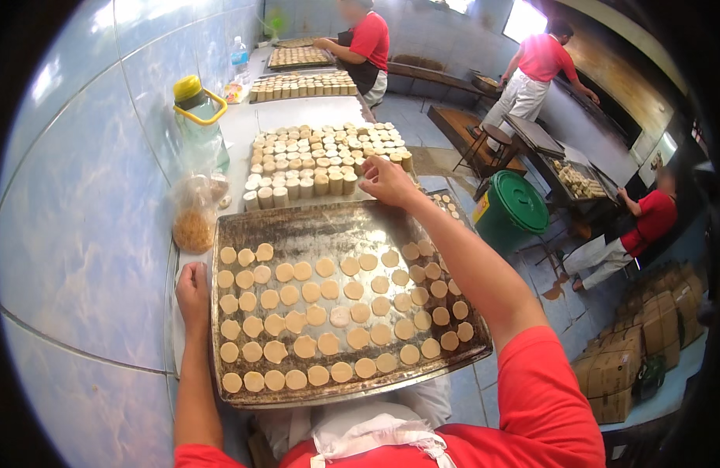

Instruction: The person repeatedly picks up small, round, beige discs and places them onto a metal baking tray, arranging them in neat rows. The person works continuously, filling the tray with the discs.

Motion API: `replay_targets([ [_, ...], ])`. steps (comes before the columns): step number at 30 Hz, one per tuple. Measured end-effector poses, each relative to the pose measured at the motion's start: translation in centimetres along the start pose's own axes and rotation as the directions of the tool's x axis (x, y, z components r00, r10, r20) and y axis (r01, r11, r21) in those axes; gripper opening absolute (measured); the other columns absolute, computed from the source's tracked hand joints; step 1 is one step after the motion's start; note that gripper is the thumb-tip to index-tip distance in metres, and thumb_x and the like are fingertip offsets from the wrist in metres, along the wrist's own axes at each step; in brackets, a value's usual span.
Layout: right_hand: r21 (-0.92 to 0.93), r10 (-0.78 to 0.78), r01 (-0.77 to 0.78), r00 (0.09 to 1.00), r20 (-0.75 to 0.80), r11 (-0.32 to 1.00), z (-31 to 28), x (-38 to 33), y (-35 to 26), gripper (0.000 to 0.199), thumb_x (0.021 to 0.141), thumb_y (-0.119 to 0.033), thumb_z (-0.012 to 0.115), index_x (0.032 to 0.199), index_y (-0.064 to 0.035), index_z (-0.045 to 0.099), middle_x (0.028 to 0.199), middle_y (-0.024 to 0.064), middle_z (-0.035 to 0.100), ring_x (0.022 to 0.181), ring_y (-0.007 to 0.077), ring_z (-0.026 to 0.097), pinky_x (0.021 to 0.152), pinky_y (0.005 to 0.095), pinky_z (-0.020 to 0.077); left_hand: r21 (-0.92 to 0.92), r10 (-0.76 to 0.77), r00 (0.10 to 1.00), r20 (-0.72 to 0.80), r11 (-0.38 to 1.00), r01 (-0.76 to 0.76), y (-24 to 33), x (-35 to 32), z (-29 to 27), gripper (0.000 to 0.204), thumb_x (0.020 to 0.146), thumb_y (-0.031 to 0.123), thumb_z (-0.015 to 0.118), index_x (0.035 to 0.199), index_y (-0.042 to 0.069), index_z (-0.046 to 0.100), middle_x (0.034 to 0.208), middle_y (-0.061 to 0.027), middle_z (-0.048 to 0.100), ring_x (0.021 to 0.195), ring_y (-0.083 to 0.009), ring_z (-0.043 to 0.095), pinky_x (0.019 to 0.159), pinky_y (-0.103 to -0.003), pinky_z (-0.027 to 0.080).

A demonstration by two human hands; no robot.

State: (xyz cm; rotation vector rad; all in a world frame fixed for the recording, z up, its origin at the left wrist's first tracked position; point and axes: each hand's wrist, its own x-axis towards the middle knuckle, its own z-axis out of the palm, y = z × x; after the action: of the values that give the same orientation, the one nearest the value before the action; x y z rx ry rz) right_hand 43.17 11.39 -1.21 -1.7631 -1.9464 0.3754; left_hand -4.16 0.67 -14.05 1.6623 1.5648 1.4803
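Observation:
A dark, worn baking tray lies tilted before me, with rows of flat pale dough rounds over its nearer part. Just beyond its far edge stand many short pale cylinders, apparently dough, packed upright in rows. My right hand reaches across the tray's far right to the front of these cylinders. Its fingers are bent together at the nearest row, and what they hold, if anything, is hidden. Beside the tray's left edge, my left hand is curled into a fist; its palm side does not show.
Along the tiled wall stand a yellow-lidded jug, a bagged brown food and a water bottle. More loaded trays line the table. To the right are a green lidded bin, stacked cardboard boxes and several people in red shirts.

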Motion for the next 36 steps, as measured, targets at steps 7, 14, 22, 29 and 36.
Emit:
replay_targets([
  [7, -0.162, 0.171, -0.138, 0.963, 0.208, 0.977, 3.2, 5.6, -0.5, 0.105, 0.083, -0.033, 0.088, 0.155, 0.0076, 0.025, 0.13, 0.0372, 0.067, 0.124, 0.0475, 0.066, 0.104, 0.0481, 0.0565, 0.07, 0.05, 0.999, 0.0, 0.996, -0.049, -0.4, 0.4, 0.2, 0.032, 0.11, 0.027, 0.058, 0.101, -0.003, 0.062, 0.083, -0.0083, 0.059, 0.078, -0.0159, 0.054, 0.074, -0.034, 0.048],
  [14, -0.356, 0.248, -0.223, 0.968, 0.026, 0.908, 5.1, 5.5, -2.7, 0.077, 0.083, -0.021, 0.079, 0.145, 0.0024, 0.039, 0.118, 0.0241, 0.074, 0.111, 0.0366, 0.075, 0.092, 0.0461, 0.0605, 0.032, 0.062, 0.998, -0.021, 0.998, -0.061, -0.1, 0.3, 0.4, 0.03, 0.11, 0.026, 0.059, 0.099, -0.002, 0.062, 0.08, -0.0062, 0.059, 0.073, -0.0147, 0.052, 0.068, -0.034, 0.047],
  [22, -0.465, 0.29, -0.221, 0.954, 0.08, 0.857, 1.8, 4.4, -2.6, 0.052, 0.073, -0.032, 0.088, 0.115, -0.0039, 0.074, 0.106, 0.0159, 0.079, 0.102, 0.0284, 0.077, 0.088, 0.0411, 0.0617, -0.004, 0.037, 0.999, -0.039, 0.999, -0.037, 0.3, 0.0, 0.4, 0.028, 0.109, 0.023, 0.06, 0.1, -0.003, 0.064, 0.08, -0.0083, 0.062, 0.072, -0.0147, 0.054, 0.068, -0.034, 0.048],
  [29, 0.593, 0.156, -0.277, 0.956, 0.248, 0.756, -2.4, 0.5, -2.5, 0.041, 0.087, -0.008, 0.082, 0.124, 0.0017, 0.069, 0.097, 0.0099, 0.074, 0.088, 0.019, 0.074, 0.077, 0.0311, 0.0621, -0.399, -0.479, 0.87, 0.118, 0.779, 0.483, 1.8, 1.7, -1.8, 0.025, 0.107, 0.028, 0.065, 0.108, 0.003, 0.068, 0.084, 0.0009, 0.06, 0.07, -0.0068, 0.048, 0.061, -0.025, 0.042],
  [36, 0.854, -0.059, -0.261, 0.945, 0.32, 0.451, 0.5, -4.1, -7.9, 0.042, 0.095, -0.004, 0.076, 0.134, 0.0013, 0.061, 0.104, 0.0091, 0.072, 0.086, 0.0168, 0.073, 0.072, 0.026, 0.0599, -0.12, 0.193, 0.941, 0.279, 0.979, -0.165, 13.4, 6.2, 0.9, 0.027, 0.105, 0.027, 0.067, 0.111, 0.002, 0.072, 0.096, -0.001, 0.069, 0.083, -0.0112, 0.061, 0.077, -0.029, 0.051],
])
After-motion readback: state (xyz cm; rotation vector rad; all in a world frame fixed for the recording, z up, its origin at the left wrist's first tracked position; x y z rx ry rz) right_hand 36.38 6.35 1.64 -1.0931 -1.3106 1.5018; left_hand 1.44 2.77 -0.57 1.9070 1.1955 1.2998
